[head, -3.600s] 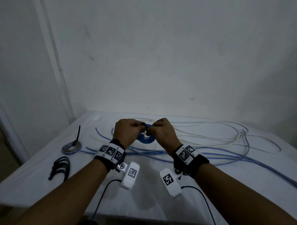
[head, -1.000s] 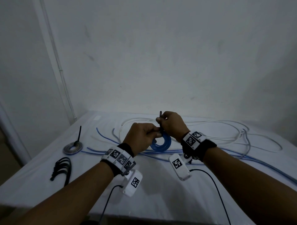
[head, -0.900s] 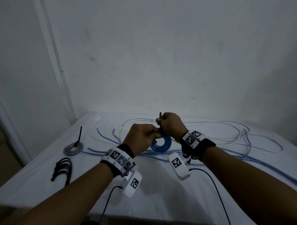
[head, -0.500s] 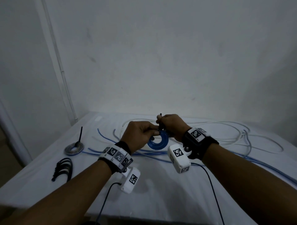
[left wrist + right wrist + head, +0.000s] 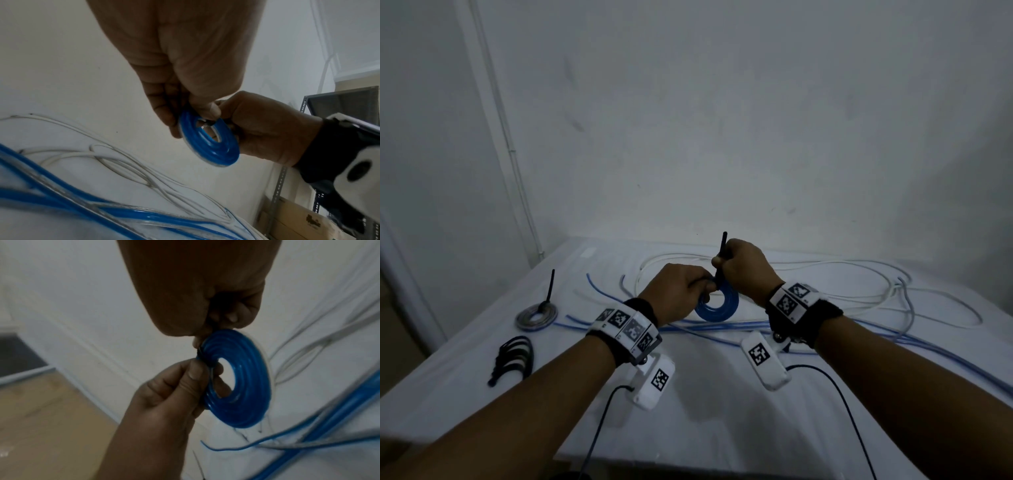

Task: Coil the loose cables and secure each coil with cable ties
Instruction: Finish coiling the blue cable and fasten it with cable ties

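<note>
Progress, left to right: grey flat cable coil (image 5: 537,316) far left of left hand (image 5: 677,291), already tied (tail upright). Left hand pinches small blue flat-wound cable coil (image 5: 717,306); right hand (image 5: 744,268) clenched round black plastic cable tie (image 5: 722,255), cinching. Long blue cables (image 5: 914,346) and white cables (image 5: 835,298) right of hands uncoiled.

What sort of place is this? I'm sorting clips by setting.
Probably a storeroom or workshop corner: a white-covered table against bare walls, a slotted metal shelf and cardboard boxes nearby.
</note>
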